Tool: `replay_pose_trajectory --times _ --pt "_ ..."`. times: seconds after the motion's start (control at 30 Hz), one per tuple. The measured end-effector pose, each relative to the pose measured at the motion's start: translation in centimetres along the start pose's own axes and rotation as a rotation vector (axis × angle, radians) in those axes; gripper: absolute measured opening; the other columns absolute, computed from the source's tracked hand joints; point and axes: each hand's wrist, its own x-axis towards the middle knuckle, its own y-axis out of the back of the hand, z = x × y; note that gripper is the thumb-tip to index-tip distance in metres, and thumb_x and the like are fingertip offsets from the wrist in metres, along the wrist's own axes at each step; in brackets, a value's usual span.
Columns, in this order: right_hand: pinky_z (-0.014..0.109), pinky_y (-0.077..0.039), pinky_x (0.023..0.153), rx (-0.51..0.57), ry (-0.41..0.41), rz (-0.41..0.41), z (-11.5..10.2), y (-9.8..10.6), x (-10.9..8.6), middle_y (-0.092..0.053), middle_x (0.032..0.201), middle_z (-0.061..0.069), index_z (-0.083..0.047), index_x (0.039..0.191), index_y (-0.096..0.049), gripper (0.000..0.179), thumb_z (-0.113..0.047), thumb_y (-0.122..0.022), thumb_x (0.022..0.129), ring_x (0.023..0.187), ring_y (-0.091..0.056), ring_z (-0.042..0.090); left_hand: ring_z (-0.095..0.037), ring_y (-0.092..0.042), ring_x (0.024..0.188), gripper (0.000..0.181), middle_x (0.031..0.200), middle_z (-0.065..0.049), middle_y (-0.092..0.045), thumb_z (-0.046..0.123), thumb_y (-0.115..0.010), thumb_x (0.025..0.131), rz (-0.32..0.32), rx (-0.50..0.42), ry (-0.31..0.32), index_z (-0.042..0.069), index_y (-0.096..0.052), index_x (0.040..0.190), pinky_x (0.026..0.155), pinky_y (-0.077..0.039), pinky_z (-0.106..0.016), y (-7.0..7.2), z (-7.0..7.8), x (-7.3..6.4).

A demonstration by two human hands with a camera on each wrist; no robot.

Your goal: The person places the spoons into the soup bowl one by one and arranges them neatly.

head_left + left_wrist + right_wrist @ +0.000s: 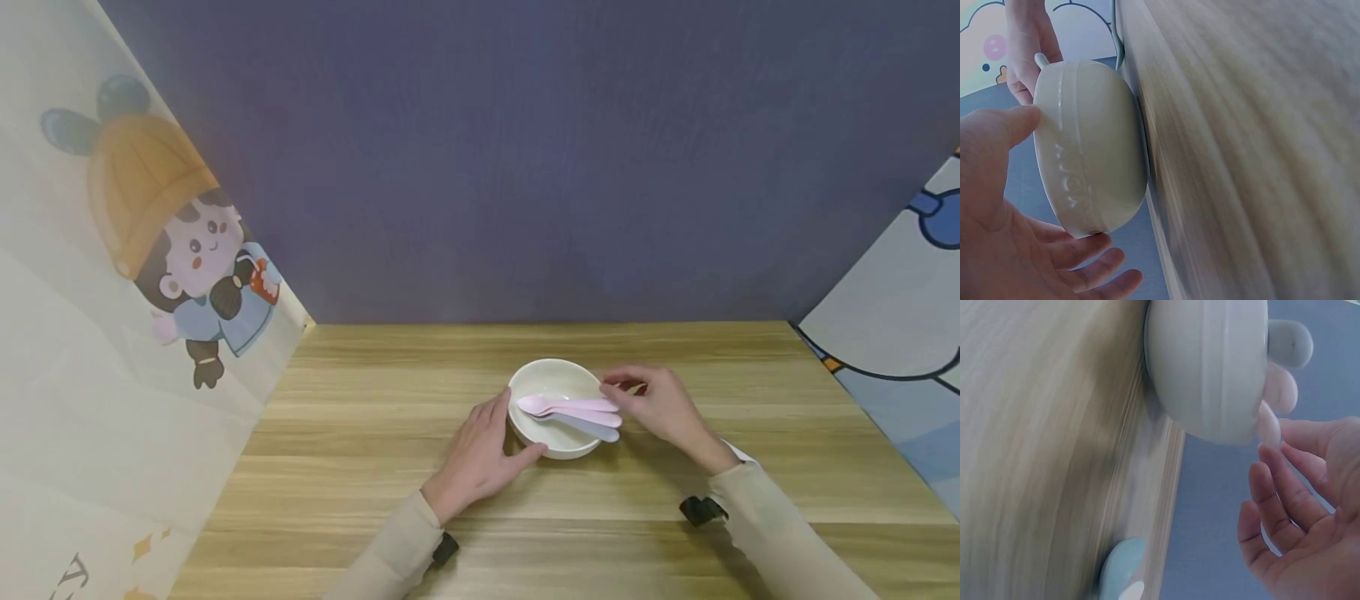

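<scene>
A cream-white bowl (551, 377) stands on the wooden table. Two pink spoons (592, 405) and a grey spoon (596, 429) lie in it, their handles jutting over the right rim. My left hand (483, 454) holds the bowl from the left, thumb on the near rim and fingers along the far left side; the left wrist view shows the thumb (1022, 122) touching the rim. At the right rim, my right hand (660, 408) pinches the end of the farthest pink handle (1269, 425) between thumb and fingertips; the exact contact is partly hidden.
The wooden tabletop (360, 400) meets a dark blue-grey back wall (525, 167). Printed cartoon walls flank it at left (90, 350) and right (892, 292). Low in the right wrist view is a pale teal rounded shape (1121, 565), its kind unclear.
</scene>
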Motion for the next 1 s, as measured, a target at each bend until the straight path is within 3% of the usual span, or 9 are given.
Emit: replay_pose_trajectory --times 1.0 --pt "0.017 -0.056 0.069 -0.058 -0.037 0.022 2.2 1.5 -1.9 -0.082 0.109 0.013 -0.003 0.109 -0.083 0.017 -0.013 -0.078 0.097 0.082 -0.065 -0.005 -0.037 -0.045 0.152 0.103 0.168 -0.018 -0.042 0.068 -0.063 0.098 0.002 0.003 -0.011 0.003 -0.026 0.168 0.126 -0.040 -0.053 0.1 0.0 0.0"
